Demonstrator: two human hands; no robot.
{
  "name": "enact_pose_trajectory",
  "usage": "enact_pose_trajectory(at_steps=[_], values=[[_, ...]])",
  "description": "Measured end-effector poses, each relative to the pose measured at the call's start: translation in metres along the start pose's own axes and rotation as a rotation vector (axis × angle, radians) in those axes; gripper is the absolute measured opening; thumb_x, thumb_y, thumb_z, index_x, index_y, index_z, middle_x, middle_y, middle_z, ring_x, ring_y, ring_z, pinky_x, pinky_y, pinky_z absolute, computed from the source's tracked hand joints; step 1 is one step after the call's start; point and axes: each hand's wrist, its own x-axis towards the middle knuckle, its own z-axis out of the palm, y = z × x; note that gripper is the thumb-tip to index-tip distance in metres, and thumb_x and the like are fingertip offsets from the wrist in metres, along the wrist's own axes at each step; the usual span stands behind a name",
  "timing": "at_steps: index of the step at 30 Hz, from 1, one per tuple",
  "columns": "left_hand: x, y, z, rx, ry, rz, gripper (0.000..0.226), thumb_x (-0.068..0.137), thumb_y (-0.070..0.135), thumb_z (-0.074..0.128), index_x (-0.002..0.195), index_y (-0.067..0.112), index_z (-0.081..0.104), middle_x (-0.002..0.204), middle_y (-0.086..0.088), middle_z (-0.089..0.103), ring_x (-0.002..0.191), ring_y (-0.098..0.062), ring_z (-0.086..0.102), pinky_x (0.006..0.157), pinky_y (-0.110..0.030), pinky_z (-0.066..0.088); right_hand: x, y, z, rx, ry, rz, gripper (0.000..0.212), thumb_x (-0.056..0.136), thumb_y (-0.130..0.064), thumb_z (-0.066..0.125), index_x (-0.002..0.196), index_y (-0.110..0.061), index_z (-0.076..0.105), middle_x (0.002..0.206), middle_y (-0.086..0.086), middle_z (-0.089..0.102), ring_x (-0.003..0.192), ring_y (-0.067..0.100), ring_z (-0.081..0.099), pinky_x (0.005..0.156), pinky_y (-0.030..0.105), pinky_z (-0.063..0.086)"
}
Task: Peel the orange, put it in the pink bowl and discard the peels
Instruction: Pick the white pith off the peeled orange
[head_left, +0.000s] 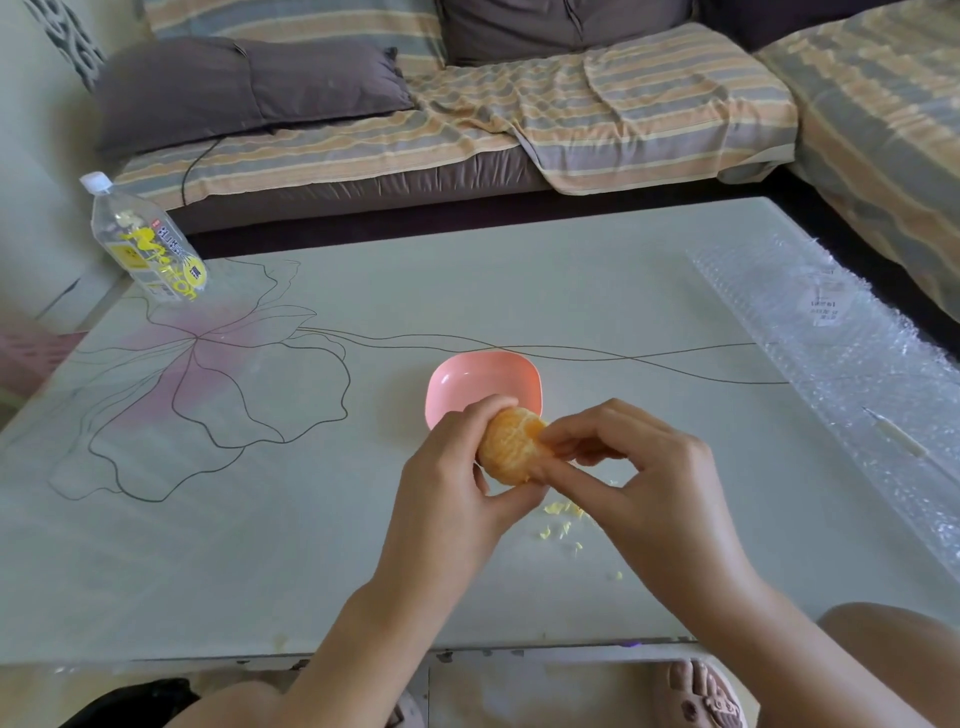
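Note:
A peeled orange (506, 447) with pale pith on its segments is held just above the table, in front of the pink bowl (483, 382). My left hand (457, 478) cups it from the left and below. The fingertips of my right hand (623, 457) pinch at the fruit's right side. The bowl is empty where it shows; its near rim is hidden behind my left hand and the orange. Small yellow bits of pith (563, 522) lie scattered on the table under my right hand.
A plastic bottle (148, 244) with a yellow label stands at the table's far left corner. Bubble wrap (841, 332) covers the right side of the white table (311, 519). A sofa with striped covers runs behind. A knee and a sandalled foot show at the bottom right.

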Motion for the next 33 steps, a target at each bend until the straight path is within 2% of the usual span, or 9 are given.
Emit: enact_pose_trajectory(at_steps=[3, 8, 15, 21, 24, 27, 30, 33], values=[[0.0, 0.0, 0.001, 0.061, 0.013, 0.05, 0.053, 0.063, 0.029, 0.076, 0.113, 0.027, 0.06, 0.087, 0.013, 0.056, 0.068, -0.003, 0.05, 0.061, -0.013, 0.044, -0.001, 0.0, 0.0, -0.05, 0.008, -0.028, 0.017, 0.071, -0.016, 0.081, 0.081, -0.025, 0.072, 0.077, -0.011, 0.065, 0.077, 0.012, 0.06, 0.067, 0.024, 0.047], [0.002, -0.002, 0.001, 0.152, 0.021, 0.077, 0.054, 0.062, 0.036, 0.072, 0.114, 0.025, 0.061, 0.087, 0.013, 0.048, 0.069, 0.009, 0.047, 0.064, -0.001, 0.035, -0.001, 0.0, 0.0, -0.082, -0.002, -0.027, 0.016, 0.073, -0.014, 0.08, 0.082, -0.024, 0.072, 0.077, -0.012, 0.065, 0.076, 0.01, 0.062, 0.069, 0.023, 0.049], [0.001, -0.001, 0.0, 0.168, 0.02, 0.076, 0.052, 0.061, 0.038, 0.071, 0.111, 0.029, 0.06, 0.083, 0.011, 0.048, 0.066, 0.009, 0.045, 0.063, -0.001, 0.034, -0.002, 0.0, 0.001, -0.089, 0.012, -0.038, 0.013, 0.072, -0.011, 0.079, 0.076, -0.022, 0.073, 0.073, -0.012, 0.066, 0.072, 0.008, 0.063, 0.067, 0.02, 0.05], [0.0, -0.001, -0.001, 0.193, 0.024, 0.066, 0.052, 0.06, 0.039, 0.071, 0.11, 0.028, 0.061, 0.081, 0.011, 0.047, 0.061, 0.006, 0.044, 0.06, -0.003, 0.035, -0.002, -0.002, 0.0, -0.113, 0.007, -0.076, 0.007, 0.072, -0.017, 0.073, 0.071, -0.024, 0.072, 0.071, -0.013, 0.066, 0.071, 0.007, 0.063, 0.065, 0.019, 0.048], [0.001, -0.001, -0.001, 0.115, 0.022, 0.036, 0.05, 0.061, 0.036, 0.079, 0.107, 0.028, 0.062, 0.08, 0.011, 0.052, 0.064, 0.002, 0.049, 0.059, -0.004, 0.037, 0.0, -0.003, -0.001, -0.105, -0.002, -0.058, 0.013, 0.072, -0.013, 0.075, 0.071, -0.024, 0.069, 0.071, -0.012, 0.065, 0.074, 0.009, 0.061, 0.067, 0.016, 0.047], [0.003, 0.003, -0.003, -0.046, 0.003, -0.074, 0.042, 0.06, 0.039, 0.084, 0.097, 0.036, 0.063, 0.079, 0.011, 0.063, 0.065, -0.012, 0.055, 0.059, -0.015, 0.047, 0.004, -0.004, -0.006, -0.023, 0.006, -0.002, 0.019, 0.073, -0.008, 0.077, 0.071, -0.024, 0.067, 0.073, -0.009, 0.066, 0.074, 0.01, 0.063, 0.069, 0.014, 0.049], [0.005, 0.005, -0.006, -0.203, -0.024, -0.214, 0.046, 0.057, 0.034, 0.087, 0.096, 0.039, 0.064, 0.085, 0.013, 0.067, 0.066, -0.01, 0.062, 0.064, -0.016, 0.05, 0.006, -0.006, -0.012, 0.007, 0.031, 0.034, 0.021, 0.074, -0.005, 0.076, 0.072, -0.023, 0.067, 0.078, -0.012, 0.067, 0.075, 0.007, 0.064, 0.07, 0.008, 0.046], [0.01, 0.005, -0.011, -0.457, -0.085, -0.363, 0.043, 0.057, 0.027, 0.085, 0.096, 0.032, 0.069, 0.09, 0.007, 0.071, 0.077, -0.011, 0.068, 0.07, -0.016, 0.051, 0.008, -0.004, -0.014, -0.016, 0.065, 0.056, 0.028, 0.075, 0.001, 0.073, 0.076, -0.027, 0.066, 0.083, -0.013, 0.066, 0.078, 0.006, 0.064, 0.072, 0.006, 0.044]])
